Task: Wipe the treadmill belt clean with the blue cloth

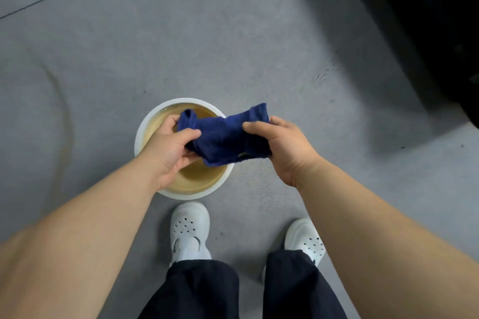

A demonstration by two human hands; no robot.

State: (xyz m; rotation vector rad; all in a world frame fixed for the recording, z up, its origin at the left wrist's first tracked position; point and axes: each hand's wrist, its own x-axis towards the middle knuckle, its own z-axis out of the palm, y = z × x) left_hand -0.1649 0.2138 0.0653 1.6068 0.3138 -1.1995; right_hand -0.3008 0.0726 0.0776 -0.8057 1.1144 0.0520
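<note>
A dark blue cloth (pixel 225 137) is bunched between both hands, held above a white basin (pixel 145 124). My left hand (pixel 168 150) grips the cloth's left end, thumb on top. My right hand (pixel 282 147) grips its right end, fingers curled under it. A black shape (pixel 435 23) fills the upper right corner; it may be the treadmill, but I cannot tell.
The basin sits on a grey floor (pixel 181 33) and holds yellowish water. Two white clogs (pixel 189 230) and dark trouser legs stand just behind the basin. A dark seam line crosses the floor at the upper left.
</note>
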